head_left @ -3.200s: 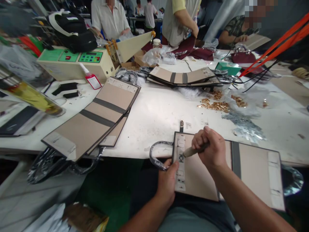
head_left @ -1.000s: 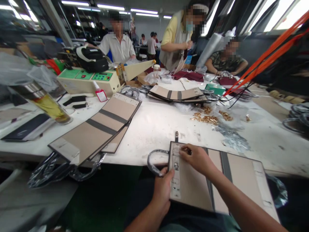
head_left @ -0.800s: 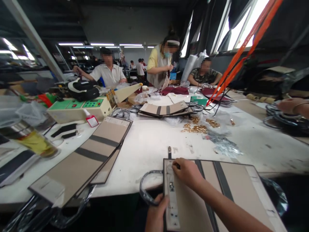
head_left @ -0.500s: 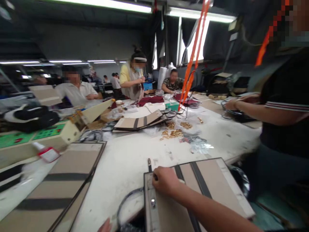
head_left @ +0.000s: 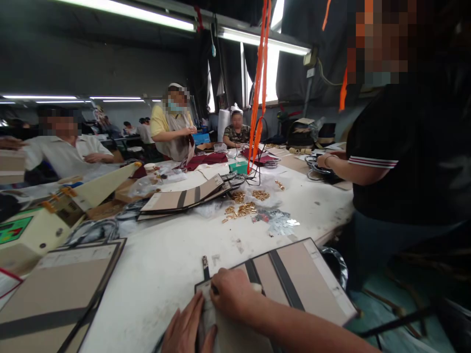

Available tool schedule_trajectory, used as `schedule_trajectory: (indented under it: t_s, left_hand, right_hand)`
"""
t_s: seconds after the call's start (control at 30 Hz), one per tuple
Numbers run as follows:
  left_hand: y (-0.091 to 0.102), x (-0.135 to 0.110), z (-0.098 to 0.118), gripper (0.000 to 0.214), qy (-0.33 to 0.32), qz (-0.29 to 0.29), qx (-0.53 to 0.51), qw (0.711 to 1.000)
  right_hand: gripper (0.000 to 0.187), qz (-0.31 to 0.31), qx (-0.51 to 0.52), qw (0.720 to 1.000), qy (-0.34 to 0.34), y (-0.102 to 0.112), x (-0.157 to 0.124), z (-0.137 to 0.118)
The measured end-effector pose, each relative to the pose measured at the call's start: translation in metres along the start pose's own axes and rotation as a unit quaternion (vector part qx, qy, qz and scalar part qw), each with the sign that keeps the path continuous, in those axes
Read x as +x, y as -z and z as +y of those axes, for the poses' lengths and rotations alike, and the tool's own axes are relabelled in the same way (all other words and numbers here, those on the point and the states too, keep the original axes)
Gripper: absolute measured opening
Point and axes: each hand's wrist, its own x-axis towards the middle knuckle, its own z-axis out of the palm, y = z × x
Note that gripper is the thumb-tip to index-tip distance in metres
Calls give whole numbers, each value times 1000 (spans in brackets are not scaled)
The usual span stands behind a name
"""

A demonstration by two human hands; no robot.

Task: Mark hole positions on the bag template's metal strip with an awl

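A tan bag panel (head_left: pixel 298 282) with dark stripes and a dark border lies at the near table edge. My right hand (head_left: pixel 230 294) is closed in a fist on the panel's left end, with the pale handle of a tool (head_left: pixel 258 288) sticking out of it. My left hand (head_left: pixel 184 329) lies flat beside it, fingers stretched along the panel's left edge. A small dark strap tab (head_left: pixel 204 265) sticks out just beyond my right fist. A plastic-wrapped handle loop (head_left: pixel 336 264) shows at the panel's right end.
A person in a black shirt (head_left: pixel 401 162) stands close at the right. Gold fittings (head_left: pixel 241 210) and silver pieces (head_left: pixel 276 223) lie mid-table by a stack of panels (head_left: pixel 184 198). Another panel (head_left: pixel 55 294) and a cream machine (head_left: pixel 44 220) sit left. Orange straps (head_left: pixel 257 98) hang down.
The view has swung up and to the right, bringing the person in black into sight. My right fist stays on the panel's left end; my left hand now lies flat beside it.
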Motion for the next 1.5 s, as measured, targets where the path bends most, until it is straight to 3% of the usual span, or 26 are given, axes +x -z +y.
schedule_trajectory:
  t_s: [0.1,0.23,0.37,0.5,0.7,0.93,1.17,1.5]
  left_hand:
    - [9,2,8,55,-1,22,6,1000]
    - [16,4,13,57,5,10,9,1000]
    - [32,4,20,57,73,-88,-53,992]
    - [61,13,33,71,175,-204,-174,947]
    - [81,29,41,81,247,-243,-247,905]
    - [72,28,36,81,254,-242,-249,903]
    - [52,24,28,73,224,-211,-212,928]
    - [52,29,23,71,209,-239,-177,931]
  right_hand:
    - [32,-14,-4,1000,3,3,-5,2]
    - [27,-34,-12,999,19,3,-14,1]
    - [20,-58,-19,998,2,1,-28,-8]
    - [22,-68,-19,997,-6,-4,-38,-10]
    - [26,-66,-14,998,14,-19,-40,-1]
    - [23,-76,-29,997,0,-15,-38,-6]
    - [20,-76,-27,997,6,-6,-30,-9]
    - [25,-77,-17,996,43,-2,-25,-8]
